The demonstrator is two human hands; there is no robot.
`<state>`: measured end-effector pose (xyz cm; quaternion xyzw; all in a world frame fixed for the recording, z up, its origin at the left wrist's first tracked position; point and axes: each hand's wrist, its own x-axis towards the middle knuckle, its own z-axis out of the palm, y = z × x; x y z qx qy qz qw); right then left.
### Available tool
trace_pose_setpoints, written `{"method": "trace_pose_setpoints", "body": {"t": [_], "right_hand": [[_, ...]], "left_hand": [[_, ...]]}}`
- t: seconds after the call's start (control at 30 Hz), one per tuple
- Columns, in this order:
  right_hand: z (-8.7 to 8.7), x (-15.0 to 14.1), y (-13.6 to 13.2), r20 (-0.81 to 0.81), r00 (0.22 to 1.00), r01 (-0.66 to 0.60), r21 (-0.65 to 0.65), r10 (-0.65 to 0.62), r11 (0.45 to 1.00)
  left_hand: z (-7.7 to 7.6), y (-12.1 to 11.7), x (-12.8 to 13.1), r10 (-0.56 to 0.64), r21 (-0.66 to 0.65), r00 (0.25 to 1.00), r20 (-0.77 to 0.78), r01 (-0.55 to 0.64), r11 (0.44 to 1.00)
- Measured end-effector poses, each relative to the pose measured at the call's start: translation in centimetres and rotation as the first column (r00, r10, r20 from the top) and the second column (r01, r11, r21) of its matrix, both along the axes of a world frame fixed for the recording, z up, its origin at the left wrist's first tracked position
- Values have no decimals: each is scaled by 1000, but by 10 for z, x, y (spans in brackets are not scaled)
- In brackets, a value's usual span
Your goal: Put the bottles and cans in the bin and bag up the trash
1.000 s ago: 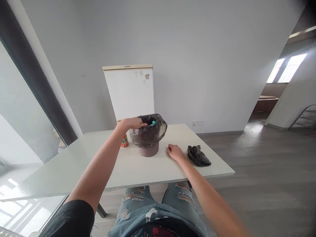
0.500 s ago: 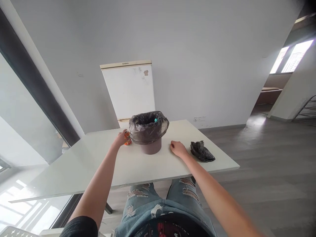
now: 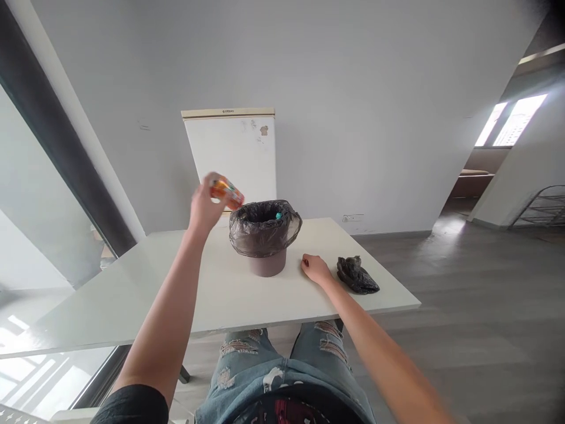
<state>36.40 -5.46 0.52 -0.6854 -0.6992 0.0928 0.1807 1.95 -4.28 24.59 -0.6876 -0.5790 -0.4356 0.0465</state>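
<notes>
An orange can [image 3: 228,191] is gripped in my left hand [image 3: 206,203], raised off the table and tilted, just left of and above the bin's rim. The brownish bin [image 3: 268,265] stands on the table, lined with a black plastic bag [image 3: 260,237] folded over its edge. Inside the bag a small teal item [image 3: 278,216] shows near the right rim; the rest of the contents is hidden. My right hand [image 3: 316,268] rests on the tabletop right of the bin, fingers curled closed, with nothing seen in them. Beside it lies a crumpled black plastic bag [image 3: 356,275].
The white table [image 3: 225,306] spans the space before me, its front edge close to my legs. Behind it a white fridge [image 3: 233,153] stands against the grey wall [image 3: 375,118]. Grey floor [image 3: 463,330] lies to the right.
My left hand has lifted the orange can off the tabletop, up and slightly right, tilting it beside the bin's rim. The right hand stays on the table. The view has shifted slightly.
</notes>
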Motion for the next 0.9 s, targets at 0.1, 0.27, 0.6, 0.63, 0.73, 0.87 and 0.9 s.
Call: {"method": "trace_pose_setpoints", "body": {"t": [0.1, 0.27, 0.6, 0.63, 0.73, 0.87, 0.9], "right_hand": [[3, -1, -2, -1, 1000, -2, -1, 2, 1000], [8, -2, -7, -32, 999, -17, -12, 16, 1000], [1, 0, 1, -180, 983, -12, 47, 20, 999], [-1, 1, 3, -210, 977, -11, 59, 23, 998], [-7, 3, 6, -322, 946, -3, 99, 35, 995], [3, 2, 11, -492, 867, 9, 164, 74, 986], [13, 0, 14, -587, 804, 7, 168, 95, 986]], "left_hand": [[0, 1, 27, -312, -221, 945, -102, 284, 933], [-22, 16, 44, -311, -209, 944, -105, 285, 935], [-106, 2, -5, 59, -555, 743, 667, 442, 705], [-118, 0, -5, 25, -501, 641, 767, 575, 647], [-146, -2, 2, -118, -185, 340, 933, 735, 653], [-147, 3, 6, -174, 46, 127, 977, 666, 744], [-140, 5, 5, -172, 73, 97, 980, 629, 774]]}}
